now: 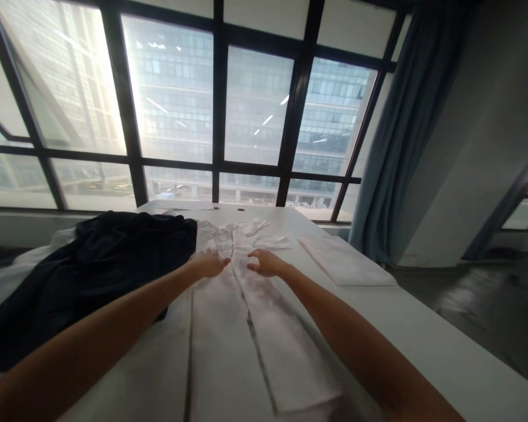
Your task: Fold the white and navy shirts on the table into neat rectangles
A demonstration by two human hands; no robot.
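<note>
A long white garment (229, 328), resembling a coat with a slit down its front, lies spread on the white table (378, 328). Its collar end points toward the window, and its sleeves are bunched at the far end. My left hand (210, 263) is over its upper left part, fingers stretched out and thumb apart. Across the front slit, my right hand (265, 263) hovers at or just above the cloth with fingers and thumb apart. Whether either hand presses on the fabric I cannot tell.
Left of the garment a dark navy cloth (114, 258) lies heaped over more white fabric (9, 275). A folded white cloth (343, 261) rests along the table's right side. Beyond stand large framed windows (171, 88) and a blue-grey curtain (400, 146).
</note>
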